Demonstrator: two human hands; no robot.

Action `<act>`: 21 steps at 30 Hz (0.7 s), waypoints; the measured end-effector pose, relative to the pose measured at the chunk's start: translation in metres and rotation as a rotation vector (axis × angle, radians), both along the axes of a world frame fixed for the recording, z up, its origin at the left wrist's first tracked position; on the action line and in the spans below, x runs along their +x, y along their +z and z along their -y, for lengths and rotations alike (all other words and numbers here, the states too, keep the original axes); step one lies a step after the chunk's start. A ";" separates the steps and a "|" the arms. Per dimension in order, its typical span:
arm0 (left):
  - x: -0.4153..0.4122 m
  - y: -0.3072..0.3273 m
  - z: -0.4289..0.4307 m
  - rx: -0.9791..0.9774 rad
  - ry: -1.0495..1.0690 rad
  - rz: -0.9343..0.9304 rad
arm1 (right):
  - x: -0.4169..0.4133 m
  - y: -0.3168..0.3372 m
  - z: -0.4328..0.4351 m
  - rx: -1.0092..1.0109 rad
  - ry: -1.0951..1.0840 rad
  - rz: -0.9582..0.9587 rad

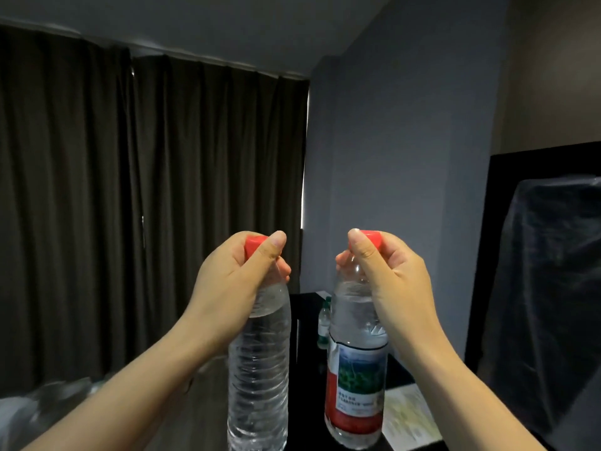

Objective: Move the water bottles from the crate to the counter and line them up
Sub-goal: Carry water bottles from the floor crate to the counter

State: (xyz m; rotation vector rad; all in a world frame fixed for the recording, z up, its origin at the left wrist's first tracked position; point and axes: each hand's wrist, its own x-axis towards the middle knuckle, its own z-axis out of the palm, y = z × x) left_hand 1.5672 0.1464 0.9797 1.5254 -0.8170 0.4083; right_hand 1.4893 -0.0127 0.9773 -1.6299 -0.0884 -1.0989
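Two clear water bottles with red caps hang in the air in front of me. My left hand (pixel 237 275) grips the neck of the unlabelled bottle (pixel 258 385), thumb against its cap. My right hand (pixel 387 281) grips the neck of the bottle with a red, green and white label (pixel 356 379). Both bottles hang upright, side by side, a little apart. Behind them a dark counter (pixel 305 307) runs along the wall, and another small bottle with a green label (pixel 323 323) stands on it. The crate is not in view.
Dark curtains (pixel 146 206) fill the left half. A grey wall stands behind the counter. A printed sheet (pixel 413 418) lies on the counter at lower right. A dark screen under plastic wrap (pixel 546 304) stands at the right. Crumpled clear plastic (pixel 48 402) lies at lower left.
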 end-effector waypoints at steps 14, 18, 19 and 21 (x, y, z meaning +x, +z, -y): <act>0.309 -0.049 0.045 0.078 -0.152 -0.057 | 0.264 -0.064 0.035 0.080 -0.260 -0.102; 0.382 -0.063 0.077 0.123 -0.262 -0.085 | 0.317 -0.081 0.052 0.090 -0.393 -0.141; 0.396 -0.069 0.087 0.126 -0.289 -0.099 | 0.328 -0.086 0.057 0.101 -0.416 -0.154; 0.426 -0.082 0.110 0.134 -0.345 -0.142 | 0.348 -0.098 0.069 0.121 -0.462 -0.175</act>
